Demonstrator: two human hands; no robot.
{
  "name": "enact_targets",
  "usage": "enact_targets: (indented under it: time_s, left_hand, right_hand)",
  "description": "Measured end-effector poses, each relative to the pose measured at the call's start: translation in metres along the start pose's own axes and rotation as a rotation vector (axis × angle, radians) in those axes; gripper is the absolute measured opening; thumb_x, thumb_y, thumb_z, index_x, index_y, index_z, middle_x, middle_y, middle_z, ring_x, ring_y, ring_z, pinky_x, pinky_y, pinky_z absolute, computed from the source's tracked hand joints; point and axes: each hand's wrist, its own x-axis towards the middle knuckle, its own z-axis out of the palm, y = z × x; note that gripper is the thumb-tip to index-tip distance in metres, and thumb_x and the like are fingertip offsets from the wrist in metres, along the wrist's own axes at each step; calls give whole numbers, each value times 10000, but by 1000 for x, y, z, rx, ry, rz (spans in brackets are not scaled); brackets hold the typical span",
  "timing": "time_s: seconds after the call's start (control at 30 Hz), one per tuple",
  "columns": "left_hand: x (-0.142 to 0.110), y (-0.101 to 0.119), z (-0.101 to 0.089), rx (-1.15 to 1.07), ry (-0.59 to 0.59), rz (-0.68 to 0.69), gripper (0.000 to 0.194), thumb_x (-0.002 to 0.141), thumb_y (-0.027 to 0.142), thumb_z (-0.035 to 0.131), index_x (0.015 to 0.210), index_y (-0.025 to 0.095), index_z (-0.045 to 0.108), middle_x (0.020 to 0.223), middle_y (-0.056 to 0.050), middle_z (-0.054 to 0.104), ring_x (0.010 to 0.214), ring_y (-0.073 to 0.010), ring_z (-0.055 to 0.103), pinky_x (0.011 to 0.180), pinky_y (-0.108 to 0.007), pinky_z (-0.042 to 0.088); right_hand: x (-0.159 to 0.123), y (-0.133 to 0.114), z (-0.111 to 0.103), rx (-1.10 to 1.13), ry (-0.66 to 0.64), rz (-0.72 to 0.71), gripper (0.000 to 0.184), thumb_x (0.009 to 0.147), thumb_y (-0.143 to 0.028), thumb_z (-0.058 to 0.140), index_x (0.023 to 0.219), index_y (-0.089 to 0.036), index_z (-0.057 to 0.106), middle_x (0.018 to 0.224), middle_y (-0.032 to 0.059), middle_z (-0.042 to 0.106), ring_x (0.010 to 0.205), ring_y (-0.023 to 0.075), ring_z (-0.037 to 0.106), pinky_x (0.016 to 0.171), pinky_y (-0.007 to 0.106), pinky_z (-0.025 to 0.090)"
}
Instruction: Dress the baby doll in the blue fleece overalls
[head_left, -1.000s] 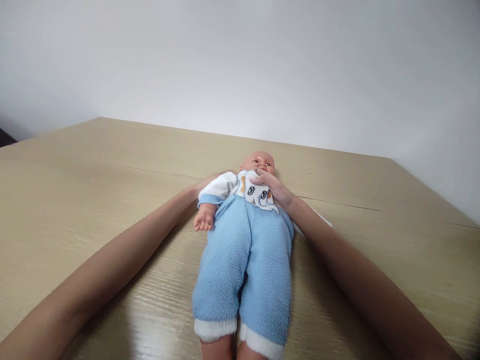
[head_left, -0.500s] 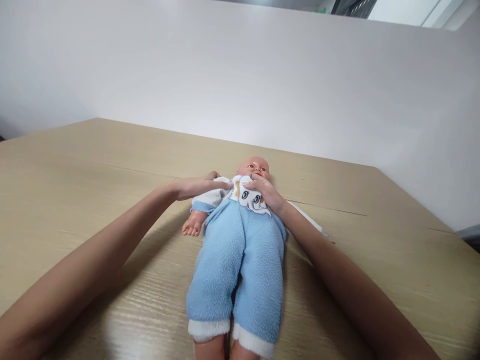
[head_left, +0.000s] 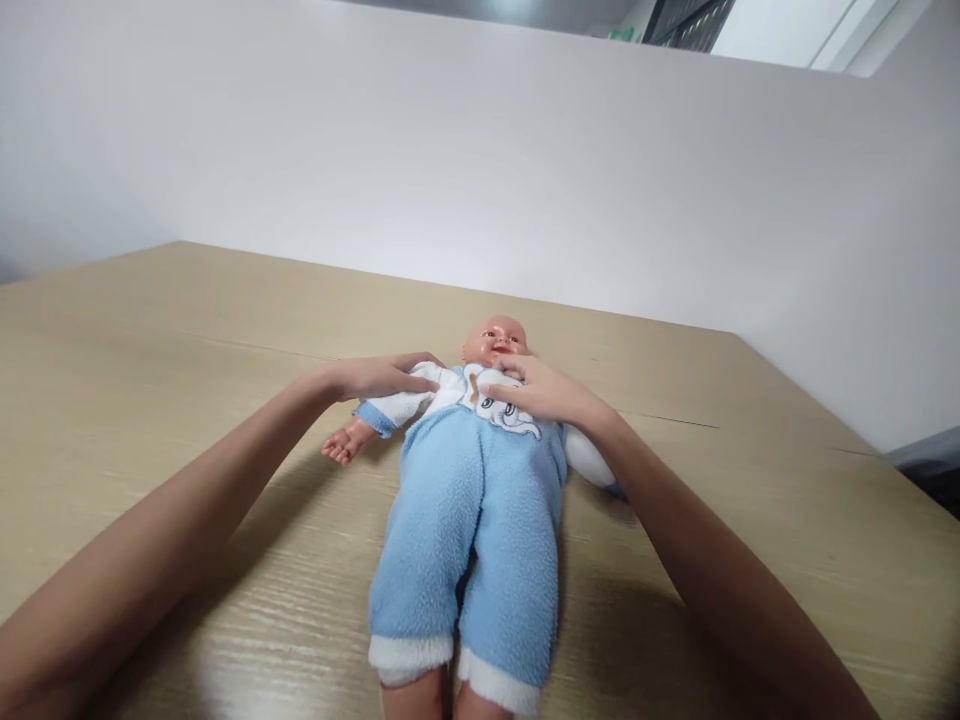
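A baby doll [head_left: 496, 342] lies on its back, head away from me and legs towards me. It wears a fuzzy light-blue jumpsuit [head_left: 439, 530] with white cuffs and an elephant face on the chest. My left hand [head_left: 386, 376] is closed around the white sleeve [head_left: 409, 403] near the shoulder; the fingers behind it are partly hidden. Across the upper chest lies my right hand [head_left: 544, 388], with thumb and fingers apart and fingertips near the doll's chin. The doll's other sleeve [head_left: 589, 460] is partly covered by my right forearm.
The doll rests on a wide wooden table [head_left: 247, 310] with a thin seam running across it. A pale partition wall [head_left: 450, 170] stands along the far edge. Something dark [head_left: 934, 465] shows beyond the right edge.
My left hand has shifted left from the collar area to the sleeve, and that doll arm now sticks out farther. My right hand has moved slightly right, its fingers more spread. The doll's face shows more.
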Motion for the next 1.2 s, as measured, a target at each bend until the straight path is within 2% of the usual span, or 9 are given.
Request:
enact_targets:
  time_s: [0.1,0.2,0.3,0.47,0.7,0.83,0.97,1.07,1.2]
  left_hand:
    - [-3,2,-2,8,-27,-15,744,915,653,704,1539,277,550,1483,-73,707,1375,-321,634,1090,-369,533]
    - [-5,2,-2,42,7,-62,764,886,722,725,1475,253,602,1425,-94,738,1313,-335,666,1045,-373,549]
    - [-5,0,-2,66,14,-78,702,875,745,736,1357,239,672,1393,-103,759,1301,-344,670,1046,-368,537]
    - [-5,-3,-2,0,-24,-72,682,848,723,763,1331,246,703,1400,-102,769,1276,-339,686,1024,-355,544]
    - [-6,-7,-7,69,-23,-115,701,814,708,778,1322,231,705,1330,-102,784,1173,-327,698,934,-344,542]
    - [-8,-12,-16,247,-7,-171,778,812,816,729,1269,188,692,1281,-151,776,1128,-351,690,892,-361,523]
    - [-12,-19,-25,301,-20,-170,876,713,768,843,1350,193,665,1360,-176,746,1213,-388,666,959,-382,515]
    - [-14,-22,-28,276,-105,-130,954,698,699,881,1473,211,614,1433,-149,724,1292,-381,642,1046,-381,499]
    - [-17,-18,-26,267,-117,-143,1010,640,653,917,1488,195,614,1383,-143,750,1256,-393,663,1040,-395,514]
  right_hand:
    - [0,1,6,-17,-50,15,289,1004,-501,688,1097,-237,759,1197,87,809,1123,317,716,962,404,526]
    - [2,4,11,-2,-5,21,336,978,-560,730,1091,-247,779,1260,131,804,1194,389,709,1014,484,525]
    - [3,9,13,53,35,26,349,929,-596,791,1023,-259,795,1202,157,804,1182,439,716,1033,543,519]
    - [4,15,15,138,33,20,359,901,-619,825,959,-266,790,1074,126,813,1188,433,715,1079,550,506]
    - [5,18,17,186,62,45,553,846,-653,869,1213,-243,809,1467,168,737,1453,490,593,1227,634,419]
    - [4,18,17,169,48,54,557,862,-641,856,1232,-229,806,1519,179,706,1503,498,559,1246,645,408]
    - [5,20,17,193,69,45,512,830,-634,885,1164,-252,817,1460,165,742,1477,494,582,1234,637,422]
    - [5,18,18,161,88,31,485,851,-637,867,1136,-249,807,1409,173,762,1410,488,627,1179,618,462]
    - [-9,13,21,28,166,107,428,917,-641,790,1085,-250,741,1226,152,808,1166,432,722,1026,559,524]
